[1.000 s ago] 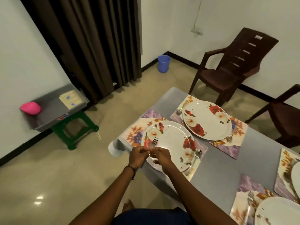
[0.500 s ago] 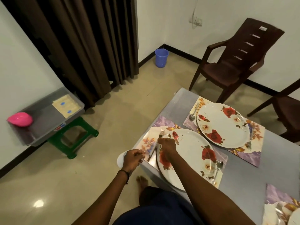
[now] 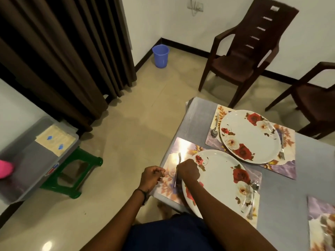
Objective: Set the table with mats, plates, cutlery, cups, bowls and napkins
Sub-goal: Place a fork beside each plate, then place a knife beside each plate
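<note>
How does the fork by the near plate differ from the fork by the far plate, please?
The near fork lies left of the near plate, tines pointing away from the person. The far fork lies right of the far plate, tines pointing toward the person. The right hand holds the near fork; nothing touches the far fork. Both are slim metal forks lying alongside a floral plate.

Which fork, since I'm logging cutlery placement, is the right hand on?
The fork left of the near plate, under the right hand; the other fork lies untouched right of the far plate.
</note>
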Tool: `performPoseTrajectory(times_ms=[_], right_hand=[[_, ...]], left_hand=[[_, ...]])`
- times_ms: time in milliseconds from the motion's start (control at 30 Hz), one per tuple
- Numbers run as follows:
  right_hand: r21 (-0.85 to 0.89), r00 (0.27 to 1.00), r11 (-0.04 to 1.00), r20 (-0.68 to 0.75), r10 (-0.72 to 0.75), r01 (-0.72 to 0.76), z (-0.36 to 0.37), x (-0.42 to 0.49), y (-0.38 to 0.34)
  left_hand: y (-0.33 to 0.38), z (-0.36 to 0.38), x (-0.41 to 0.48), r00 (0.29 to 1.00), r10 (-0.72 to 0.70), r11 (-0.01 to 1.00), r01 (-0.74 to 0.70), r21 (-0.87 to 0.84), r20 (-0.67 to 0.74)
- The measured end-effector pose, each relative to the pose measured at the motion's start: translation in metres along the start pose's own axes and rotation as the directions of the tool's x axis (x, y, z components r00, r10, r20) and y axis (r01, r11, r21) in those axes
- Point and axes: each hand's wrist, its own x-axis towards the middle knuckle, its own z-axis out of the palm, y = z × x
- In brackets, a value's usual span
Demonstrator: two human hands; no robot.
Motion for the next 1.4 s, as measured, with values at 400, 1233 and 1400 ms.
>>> performPoseTrajectory(times_ms=[400,1233,1400], right_hand=[[-0.317,0.971,0.948,-0.218,-0.095,0.022,0.013,-0.009,-0.011],[-0.263,0.917,0.898,-0.089,-0.388,0.354,0.058,-0.015,-0.055],[-0.255,0.858,0.824,0.043,-0.512,0.505,0.106,-0.021,-0.11]], left_hand=[[0.022,-0.021,0.035,0.982,0.036,0.994,-0.055,0.096,0.187],[0.028,-0.074,0.047,0.992,0.092,0.989,-0.101,0.106,0.088],[0.014,-0.121,0.05,0.971,0.185,0.962,-0.148,0.231,-0.149]])
